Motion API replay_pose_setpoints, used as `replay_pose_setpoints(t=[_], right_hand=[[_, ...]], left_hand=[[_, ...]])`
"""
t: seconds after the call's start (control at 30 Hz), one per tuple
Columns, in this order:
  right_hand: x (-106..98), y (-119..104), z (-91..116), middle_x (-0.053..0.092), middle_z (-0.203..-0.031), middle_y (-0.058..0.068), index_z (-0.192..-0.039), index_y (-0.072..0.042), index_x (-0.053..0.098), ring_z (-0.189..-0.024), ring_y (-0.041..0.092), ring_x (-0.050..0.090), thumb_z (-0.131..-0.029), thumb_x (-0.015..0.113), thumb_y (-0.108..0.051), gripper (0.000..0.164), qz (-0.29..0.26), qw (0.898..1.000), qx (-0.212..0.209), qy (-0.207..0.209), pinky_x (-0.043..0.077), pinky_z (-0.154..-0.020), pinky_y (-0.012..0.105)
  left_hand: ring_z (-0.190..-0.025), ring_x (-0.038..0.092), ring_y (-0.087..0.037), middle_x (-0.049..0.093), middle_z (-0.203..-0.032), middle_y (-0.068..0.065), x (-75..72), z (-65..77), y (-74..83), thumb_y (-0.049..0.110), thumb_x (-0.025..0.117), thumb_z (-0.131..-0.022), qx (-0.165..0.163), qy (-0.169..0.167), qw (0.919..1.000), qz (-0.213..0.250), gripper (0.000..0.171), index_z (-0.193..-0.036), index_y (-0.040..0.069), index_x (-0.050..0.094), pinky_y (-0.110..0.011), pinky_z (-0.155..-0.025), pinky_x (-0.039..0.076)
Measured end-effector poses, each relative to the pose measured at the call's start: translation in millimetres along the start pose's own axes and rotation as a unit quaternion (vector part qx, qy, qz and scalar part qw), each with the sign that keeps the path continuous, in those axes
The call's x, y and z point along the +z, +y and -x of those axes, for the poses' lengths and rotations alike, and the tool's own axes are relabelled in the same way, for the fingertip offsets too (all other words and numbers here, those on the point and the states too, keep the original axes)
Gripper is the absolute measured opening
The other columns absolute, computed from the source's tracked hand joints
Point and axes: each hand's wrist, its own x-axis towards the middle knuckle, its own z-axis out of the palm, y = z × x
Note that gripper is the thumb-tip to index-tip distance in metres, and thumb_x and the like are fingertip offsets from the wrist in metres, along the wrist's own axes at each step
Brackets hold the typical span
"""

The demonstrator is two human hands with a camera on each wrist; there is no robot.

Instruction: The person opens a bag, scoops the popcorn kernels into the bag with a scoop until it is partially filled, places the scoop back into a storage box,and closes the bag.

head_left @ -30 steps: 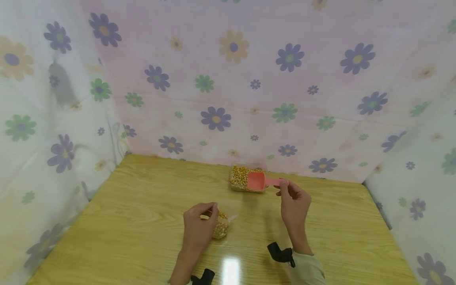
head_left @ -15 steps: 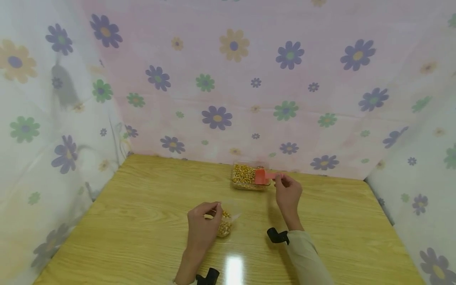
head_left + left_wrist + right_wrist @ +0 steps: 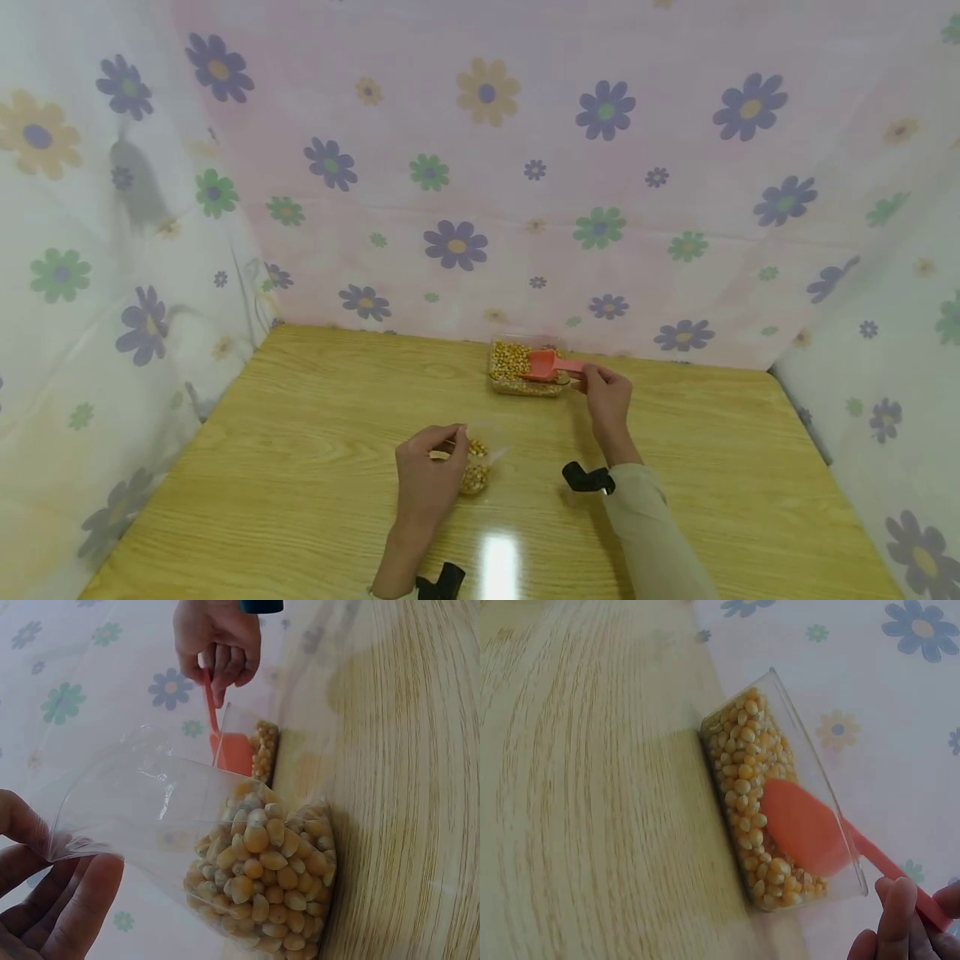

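My left hand (image 3: 429, 475) pinches the rim of a clear plastic bag (image 3: 150, 787) partly filled with corn kernels (image 3: 270, 877); the bag's bottom rests on the table. In the right wrist view, a clear plastic box (image 3: 810, 742) holds more corn kernels (image 3: 742, 772). The pink scoop (image 3: 806, 825) has its bowl inside that box, down among the kernels at the right side. My right hand (image 3: 609, 404) grips the scoop by its handle, just outside the box's right edge. What lies in the scoop's bowl is hidden in both wrist views.
The wood-grain table (image 3: 300, 433) runs back to a flowered cloth (image 3: 525, 250), which hangs behind and along both sides. The box stands close against the cloth at the back edge. Each wrist carries a black camera mount (image 3: 588, 477).
My right hand has moved left and forward, and the scoop has gone from above the box down into the kernels. My left hand keeps its pinch on the bag.
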Motion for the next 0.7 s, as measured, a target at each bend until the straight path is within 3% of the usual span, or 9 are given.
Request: replay_pose_setpoints(t=[0.27, 0.4, 0.57, 0.7], right_hand=[[-5, 1, -3, 0.075, -0.077, -0.004, -0.126, 0.015, 0.062, -0.071, 0.008, 0.067, -0.105, 0.052, -0.015, 0.038, -0.048, 0.997, 0.068, -0.006, 0.059, -0.076, 0.024], [-7, 3, -5, 0.074, -0.076, -0.006, -0.124, 0.011, 0.063, -0.072, 0.007, 0.066, -0.106, 0.052, -0.017, 0.035, -0.073, 0.992, 0.102, -0.013, 0.058, -0.074, 0.022], [-11, 6, -7, 0.075, -0.077, -0.006, -0.109, -0.002, 0.067, -0.072, 0.007, 0.061, -0.108, 0.049, -0.020, 0.025, -0.129, 0.978, 0.156, -0.038, 0.050, -0.066, 0.020], [-13, 8, -5, 0.076, -0.080, -0.003, -0.100, -0.007, 0.064, -0.072, 0.008, 0.059, -0.109, 0.047, -0.019, 0.023, -0.197, 0.963, 0.173, -0.057, 0.049, -0.069, 0.022]], left_hand=[[-0.069, 0.069, -0.014, 0.074, -0.079, -0.005, -0.1, 1.7, -0.4, 0.004, 0.072, -0.094, -0.013, 0.003, 0.9999, -0.002, 0.010, -0.094, 0.005, 0.082, -0.020, -0.055, 0.057], [-0.070, 0.068, -0.014, 0.074, -0.080, -0.007, 0.6, 2.7, -0.9, 0.003, 0.072, -0.094, -0.019, 0.003, 0.9998, 0.001, 0.010, -0.094, 0.005, 0.082, -0.021, -0.055, 0.057], [-0.071, 0.067, -0.013, 0.075, -0.081, -0.010, 0.7, 3.3, -1.2, 0.004, 0.072, -0.094, -0.034, 0.004, 0.9994, 0.005, 0.010, -0.095, 0.004, 0.082, -0.022, -0.055, 0.057], [-0.071, 0.068, -0.014, 0.075, -0.082, -0.009, -0.4, 2.8, -0.4, 0.007, 0.072, -0.095, -0.042, 0.000, 0.9991, 0.010, 0.010, -0.096, 0.005, 0.082, -0.023, -0.056, 0.058]])
